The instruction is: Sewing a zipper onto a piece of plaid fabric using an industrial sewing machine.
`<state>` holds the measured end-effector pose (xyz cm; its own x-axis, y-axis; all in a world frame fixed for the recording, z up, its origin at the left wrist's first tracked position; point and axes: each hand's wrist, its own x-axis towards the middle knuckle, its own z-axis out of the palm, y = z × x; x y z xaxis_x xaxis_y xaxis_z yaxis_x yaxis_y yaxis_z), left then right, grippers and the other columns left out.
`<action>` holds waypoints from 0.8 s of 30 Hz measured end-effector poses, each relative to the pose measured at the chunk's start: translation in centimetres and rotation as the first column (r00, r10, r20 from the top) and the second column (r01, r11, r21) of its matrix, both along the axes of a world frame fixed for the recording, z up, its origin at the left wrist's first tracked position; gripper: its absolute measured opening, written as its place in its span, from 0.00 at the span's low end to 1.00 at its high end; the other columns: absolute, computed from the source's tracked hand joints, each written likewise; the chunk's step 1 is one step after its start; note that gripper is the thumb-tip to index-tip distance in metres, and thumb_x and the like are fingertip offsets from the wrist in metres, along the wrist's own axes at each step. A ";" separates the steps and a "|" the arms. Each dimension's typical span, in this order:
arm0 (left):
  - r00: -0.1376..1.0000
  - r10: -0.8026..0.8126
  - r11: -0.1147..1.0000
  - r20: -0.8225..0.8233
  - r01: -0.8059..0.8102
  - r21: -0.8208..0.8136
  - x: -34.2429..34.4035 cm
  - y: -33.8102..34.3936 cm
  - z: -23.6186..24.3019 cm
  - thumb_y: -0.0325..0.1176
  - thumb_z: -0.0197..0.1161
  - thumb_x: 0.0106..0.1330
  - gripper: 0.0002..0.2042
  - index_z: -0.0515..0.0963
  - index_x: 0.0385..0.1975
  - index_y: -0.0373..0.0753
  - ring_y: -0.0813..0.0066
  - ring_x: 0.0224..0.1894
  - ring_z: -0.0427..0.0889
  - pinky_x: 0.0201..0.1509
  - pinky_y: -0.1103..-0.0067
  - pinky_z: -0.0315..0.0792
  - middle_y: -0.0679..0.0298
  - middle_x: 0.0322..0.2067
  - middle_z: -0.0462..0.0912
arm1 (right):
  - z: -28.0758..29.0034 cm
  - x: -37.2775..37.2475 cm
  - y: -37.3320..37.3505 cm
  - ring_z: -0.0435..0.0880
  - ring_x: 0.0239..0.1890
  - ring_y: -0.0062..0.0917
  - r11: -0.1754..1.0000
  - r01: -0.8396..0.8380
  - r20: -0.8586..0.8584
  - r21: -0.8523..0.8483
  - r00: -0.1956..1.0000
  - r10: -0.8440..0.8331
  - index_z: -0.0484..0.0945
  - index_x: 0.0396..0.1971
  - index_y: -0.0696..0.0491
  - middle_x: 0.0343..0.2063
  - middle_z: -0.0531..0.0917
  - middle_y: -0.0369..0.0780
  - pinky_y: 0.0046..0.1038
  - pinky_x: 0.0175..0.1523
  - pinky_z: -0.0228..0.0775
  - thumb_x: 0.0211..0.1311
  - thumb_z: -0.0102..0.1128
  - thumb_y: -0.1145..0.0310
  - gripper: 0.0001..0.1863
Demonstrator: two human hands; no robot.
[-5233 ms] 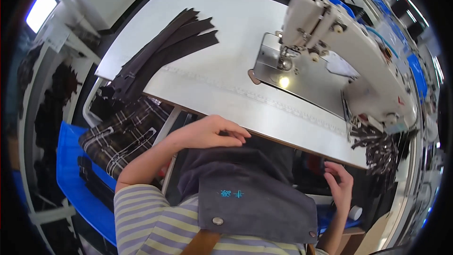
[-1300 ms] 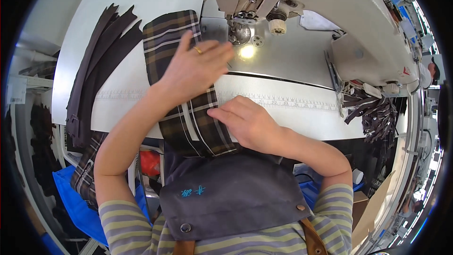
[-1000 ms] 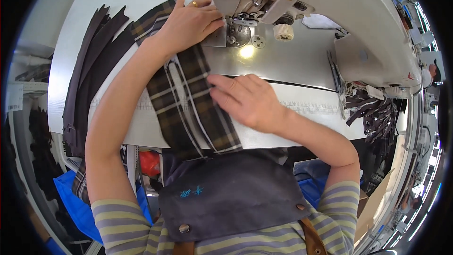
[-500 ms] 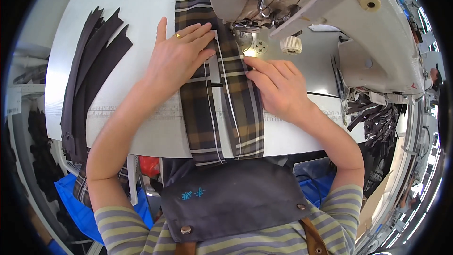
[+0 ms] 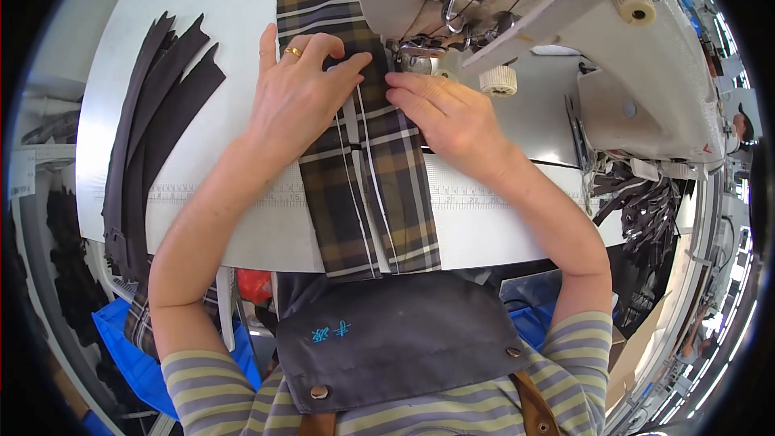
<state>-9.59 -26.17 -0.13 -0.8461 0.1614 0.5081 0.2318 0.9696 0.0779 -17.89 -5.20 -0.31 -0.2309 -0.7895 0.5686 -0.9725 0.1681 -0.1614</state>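
A long strip of brown and grey plaid fabric [image 5: 379, 194] lies across the white sewing table [image 5: 242, 24], running from the near edge up under the head of the sewing machine [image 5: 517, 0]. My left hand [image 5: 299, 93], with a gold ring, presses flat on the fabric's left half. My right hand [image 5: 440, 113] lies on its right half, fingertips pointing at the presser foot [image 5: 416, 56]. Both hands hold the cloth down just in front of the needle. The needle itself is hidden by the machine head.
A stack of dark fabric strips [image 5: 149, 129] lies on the table's left part. A printed ruler strip [image 5: 242, 194] runs along the table near me. Dark cloth pieces [image 5: 646, 210] hang at the right, blue bins [image 5: 129, 347] stand below left.
My view has moved closer to the machine. Both hands have slid the plaid strip further up, and their fingertips now sit right at the presser foot.
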 end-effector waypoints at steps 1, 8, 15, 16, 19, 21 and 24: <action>1.000 0.002 1.000 -0.002 -0.002 -0.007 -0.1 0.0 -0.1 0.33 0.63 0.61 0.13 0.81 0.46 0.48 0.67 0.43 0.78 0.63 0.45 0.55 0.70 0.40 0.75 | -0.1 0.0 0.0 0.83 0.40 0.32 1.000 0.010 -0.019 0.006 1.000 -0.010 0.79 0.40 0.55 0.46 0.82 0.40 0.28 0.43 0.78 0.39 0.59 0.83 0.21; 0.999 -0.022 0.999 -0.033 0.024 0.047 -0.4 0.2 -0.4 0.35 0.64 0.61 0.12 0.80 0.45 0.43 0.70 0.46 0.78 0.65 0.46 0.53 0.72 0.45 0.77 | 0.1 0.2 1.2 0.82 0.44 0.33 0.958 0.202 -0.039 0.204 0.979 -0.199 0.79 0.38 0.54 0.47 0.82 0.38 0.30 0.44 0.77 0.43 0.58 0.82 0.18; 0.990 -0.136 0.990 0.023 0.135 0.035 0.2 1.2 -0.8 0.38 0.65 0.61 0.13 0.80 0.44 0.43 0.72 0.49 0.77 0.66 0.45 0.50 0.71 0.47 0.78 | 1.5 0.7 3.6 0.83 0.38 0.33 0.960 0.272 -0.029 0.063 0.962 -0.270 0.79 0.40 0.51 0.38 0.84 0.37 0.31 0.39 0.75 0.50 0.59 0.78 0.15; 0.990 -0.141 0.990 0.020 0.141 0.033 0.3 1.3 -0.7 0.38 0.65 0.60 0.14 0.80 0.44 0.44 0.73 0.49 0.77 0.66 0.45 0.50 0.71 0.48 0.78 | 1.4 0.3 3.5 0.83 0.36 0.33 0.962 0.274 0.013 0.000 0.962 -0.274 0.79 0.40 0.51 0.35 0.84 0.37 0.32 0.38 0.75 0.52 0.60 0.78 0.14; 0.991 -0.133 0.991 -0.002 0.133 0.001 0.4 1.7 -0.5 0.40 0.65 0.60 0.16 0.79 0.46 0.43 0.74 0.50 0.77 0.67 0.45 0.49 0.71 0.48 0.78 | 0.9 -1.3 2.5 0.82 0.29 0.34 0.932 0.338 0.024 0.127 0.939 -0.344 0.80 0.40 0.50 0.28 0.84 0.38 0.33 0.36 0.74 0.56 0.62 0.74 0.11; 0.987 -0.154 0.988 0.039 0.154 0.003 0.6 1.9 -0.4 0.42 0.64 0.60 0.17 0.79 0.47 0.42 0.75 0.51 0.76 0.67 0.45 0.48 0.71 0.49 0.79 | 0.5 -2.1 2.1 0.82 0.28 0.35 0.939 0.331 0.074 0.097 0.938 -0.338 0.80 0.39 0.52 0.27 0.83 0.40 0.33 0.34 0.74 0.57 0.62 0.72 0.10; 0.988 -0.146 0.989 0.057 0.148 -0.025 1.0 2.2 -0.2 0.44 0.63 0.61 0.19 0.78 0.48 0.40 0.77 0.53 0.75 0.68 0.45 0.47 0.70 0.51 0.78 | 0.5 -2.4 2.1 0.80 0.29 0.37 0.935 0.347 0.272 0.073 0.895 -0.354 0.77 0.32 0.54 0.30 0.80 0.41 0.34 0.34 0.73 0.55 0.61 0.70 0.06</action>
